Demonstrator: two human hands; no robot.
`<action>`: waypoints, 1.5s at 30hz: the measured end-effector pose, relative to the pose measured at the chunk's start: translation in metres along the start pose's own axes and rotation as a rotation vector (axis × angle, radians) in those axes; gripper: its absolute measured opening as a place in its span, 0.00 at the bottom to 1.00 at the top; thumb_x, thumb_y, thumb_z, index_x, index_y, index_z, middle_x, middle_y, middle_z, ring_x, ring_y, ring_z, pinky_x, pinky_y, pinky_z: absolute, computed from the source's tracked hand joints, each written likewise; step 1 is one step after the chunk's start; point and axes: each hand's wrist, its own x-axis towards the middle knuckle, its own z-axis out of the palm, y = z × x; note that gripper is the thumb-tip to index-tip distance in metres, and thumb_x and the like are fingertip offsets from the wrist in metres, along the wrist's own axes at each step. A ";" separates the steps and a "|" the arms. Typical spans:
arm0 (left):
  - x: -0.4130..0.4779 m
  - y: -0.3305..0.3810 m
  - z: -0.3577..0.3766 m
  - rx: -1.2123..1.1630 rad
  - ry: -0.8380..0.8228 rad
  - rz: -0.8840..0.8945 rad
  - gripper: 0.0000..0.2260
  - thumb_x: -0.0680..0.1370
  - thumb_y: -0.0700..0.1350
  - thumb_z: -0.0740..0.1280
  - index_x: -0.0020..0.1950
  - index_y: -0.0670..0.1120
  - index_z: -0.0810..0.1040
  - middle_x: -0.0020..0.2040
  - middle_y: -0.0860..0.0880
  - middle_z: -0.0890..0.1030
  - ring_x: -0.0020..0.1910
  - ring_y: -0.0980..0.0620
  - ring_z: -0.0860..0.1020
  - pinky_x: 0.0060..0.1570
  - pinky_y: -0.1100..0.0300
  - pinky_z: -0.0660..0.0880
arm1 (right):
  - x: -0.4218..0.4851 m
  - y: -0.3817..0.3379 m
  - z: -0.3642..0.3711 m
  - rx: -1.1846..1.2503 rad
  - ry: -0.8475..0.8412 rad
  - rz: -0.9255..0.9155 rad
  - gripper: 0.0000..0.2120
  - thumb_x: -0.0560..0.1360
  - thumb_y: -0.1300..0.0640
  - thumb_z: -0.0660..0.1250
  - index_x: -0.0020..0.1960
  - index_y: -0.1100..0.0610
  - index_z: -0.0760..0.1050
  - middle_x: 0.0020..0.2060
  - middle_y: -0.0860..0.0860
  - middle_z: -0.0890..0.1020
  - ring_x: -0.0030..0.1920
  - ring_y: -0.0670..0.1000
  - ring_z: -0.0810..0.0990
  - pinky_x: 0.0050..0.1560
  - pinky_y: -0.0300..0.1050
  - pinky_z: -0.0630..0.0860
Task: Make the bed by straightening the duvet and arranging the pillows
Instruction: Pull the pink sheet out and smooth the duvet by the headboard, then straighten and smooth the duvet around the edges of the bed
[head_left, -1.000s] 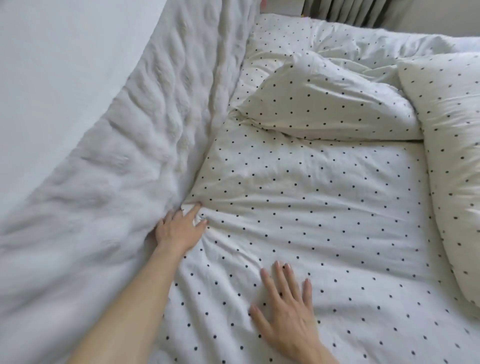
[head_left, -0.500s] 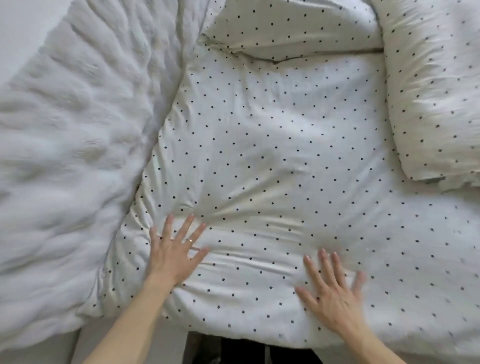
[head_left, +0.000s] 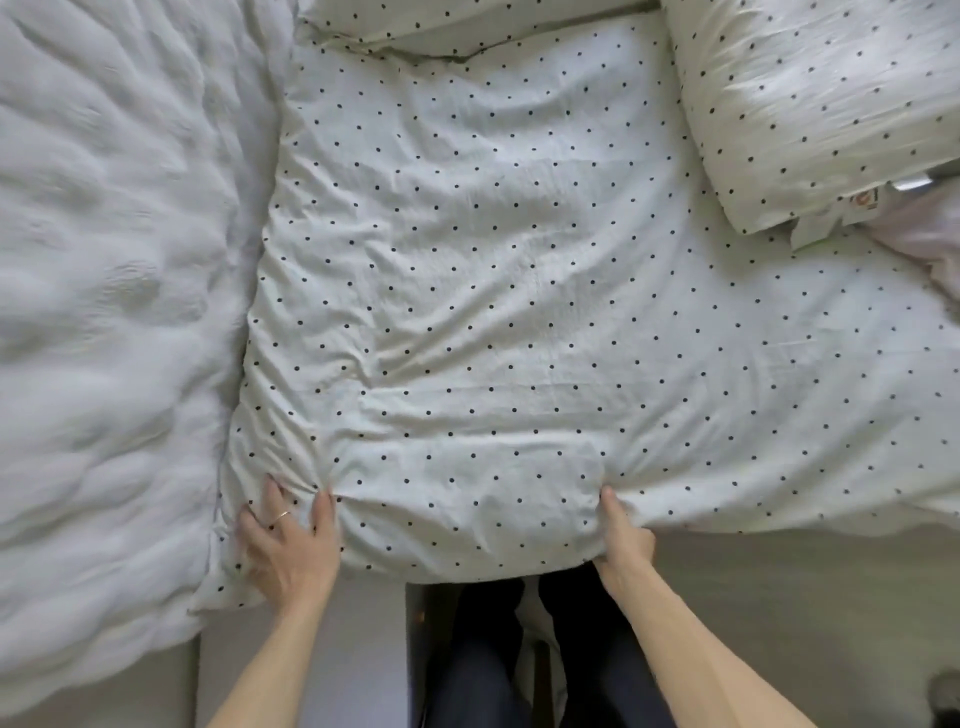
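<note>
A white duvet (head_left: 493, 270) with small black dots lies across the bed, wrinkled toward its near edge. My left hand (head_left: 291, 545) pinches the duvet's near edge at its left corner, the fabric bunched between thumb and fingers. My right hand (head_left: 621, 540) grips the same edge further right, fingers curled under the cloth. A dotted pillow (head_left: 810, 98) lies at the upper right, its open end toward me. A second dotted pillow (head_left: 415, 26) shows only its lower edge at the top.
A fluffy white blanket (head_left: 109, 312) fills the left side, beside the duvet. The beige mattress edge (head_left: 779, 597) runs along the bottom right. My dark trouser legs (head_left: 488, 654) stand against the bed. A pale pink cloth (head_left: 930, 244) lies at the far right.
Both hands slid back from flat on the duvet to its near edge and closed on it. The view tilted further down, showing the bed edge and my legs.
</note>
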 end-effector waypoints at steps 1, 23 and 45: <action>0.000 -0.005 -0.002 0.122 0.060 0.192 0.29 0.80 0.64 0.55 0.80 0.57 0.58 0.79 0.39 0.56 0.76 0.35 0.58 0.70 0.30 0.56 | -0.004 0.002 0.005 -0.046 0.029 -0.040 0.48 0.67 0.37 0.78 0.73 0.66 0.65 0.66 0.61 0.77 0.62 0.63 0.79 0.62 0.55 0.77; -0.161 0.302 0.104 0.691 -0.505 1.406 0.23 0.79 0.40 0.58 0.74 0.51 0.67 0.68 0.45 0.71 0.66 0.43 0.70 0.60 0.49 0.67 | 0.080 -0.087 -0.128 0.475 0.187 -0.079 0.53 0.66 0.47 0.82 0.79 0.61 0.54 0.72 0.57 0.70 0.67 0.60 0.76 0.66 0.61 0.75; -0.310 0.441 0.288 0.732 -0.287 1.797 0.26 0.81 0.57 0.51 0.80 0.57 0.59 0.83 0.47 0.52 0.81 0.45 0.50 0.75 0.33 0.49 | 0.231 -0.115 -0.331 0.569 0.144 -0.027 0.50 0.72 0.33 0.72 0.81 0.49 0.47 0.79 0.53 0.60 0.75 0.59 0.65 0.72 0.59 0.67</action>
